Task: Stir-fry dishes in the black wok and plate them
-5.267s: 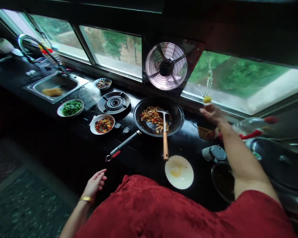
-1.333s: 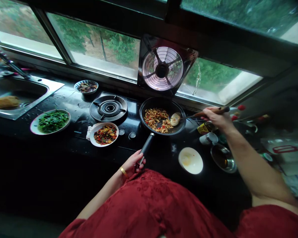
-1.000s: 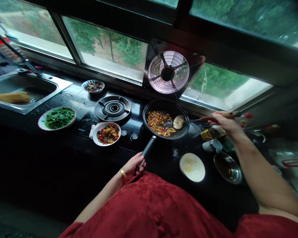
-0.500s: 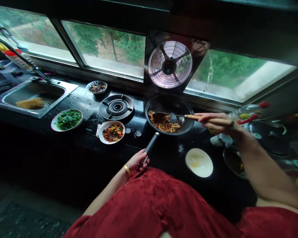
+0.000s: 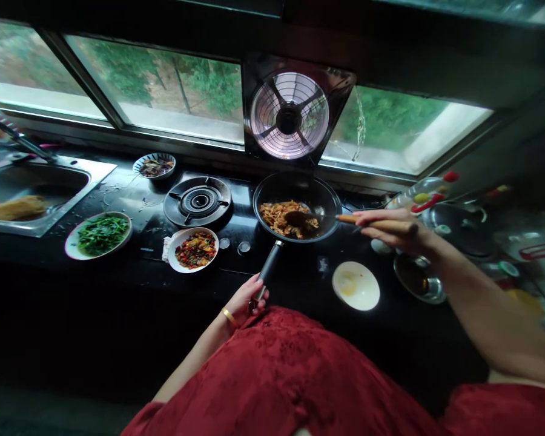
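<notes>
My left hand [image 5: 249, 297] is closed around the black handle of a dark frying pan [image 5: 324, 192], which sits on the right side of the stove. In the pan lies a heap of cooked, shredded food [image 5: 277, 215] with red and brown bits. My right hand [image 5: 390, 227] grips the wooden handle of a spatula [image 5: 349, 218]; its dark head rests among the food. To the left of the pan stands a white plate of chopped red and green food [image 5: 195, 249]. A nearly bare white bowl [image 5: 356, 286] with a yellowish smear sits below my right hand.
Left of the pan is an unused gas burner [image 5: 198, 201]. A plate of green leaves [image 5: 100, 235], a patterned bowl [image 5: 154, 165] and the sink [image 5: 79, 192] lie farther left. Bottles [image 5: 422, 191], a metal bowl [image 5: 420, 278] and a lidded pot [image 5: 458, 230] crowd the right.
The spatula's head has shifted right within the pan, and the food has been pushed about. My left hand keeps its hold on the handle. The camera view has turned slightly right.
</notes>
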{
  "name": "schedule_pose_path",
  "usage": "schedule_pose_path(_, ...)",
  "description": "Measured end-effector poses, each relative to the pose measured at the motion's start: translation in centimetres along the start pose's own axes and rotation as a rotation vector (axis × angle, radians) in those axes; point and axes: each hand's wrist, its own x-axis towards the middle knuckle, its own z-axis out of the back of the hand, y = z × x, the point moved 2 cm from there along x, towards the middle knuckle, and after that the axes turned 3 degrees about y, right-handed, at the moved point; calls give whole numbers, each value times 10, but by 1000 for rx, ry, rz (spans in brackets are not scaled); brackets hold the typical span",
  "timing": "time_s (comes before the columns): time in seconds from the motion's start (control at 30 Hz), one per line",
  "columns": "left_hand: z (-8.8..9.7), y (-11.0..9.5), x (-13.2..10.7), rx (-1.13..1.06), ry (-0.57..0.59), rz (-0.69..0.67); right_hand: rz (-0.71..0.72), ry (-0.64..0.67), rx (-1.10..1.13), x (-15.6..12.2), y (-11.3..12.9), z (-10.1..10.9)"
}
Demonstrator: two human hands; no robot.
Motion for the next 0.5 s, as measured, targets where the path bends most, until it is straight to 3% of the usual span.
schedule_pose_path(0.07, 0, 0, 0, 2, -9, 2, -56, -152, -100, 12, -9, 8)
schedule_pose_path(0.13, 0, 1, 0, 5, -5, -3, -206, -279, -93, 22, -17, 17)
schedule_pose_path(0.2, 1, 2, 1, 6, 3, -9, -370, -375, 68, 32, -21, 16)
schedule_pose_path(0.27, 1, 3, 2, 2, 5, -16, -451, -405, 292, 43, -19, 2)
schedule_pose_path(0.4, 0, 4, 3, -5, 3, -31, -372, -412, 484, 53, -5, -21)
schedule_pose_path(0.5, 1, 5, 4, -7, 4, -43, -372, -481, 443, 46, -17, -2)
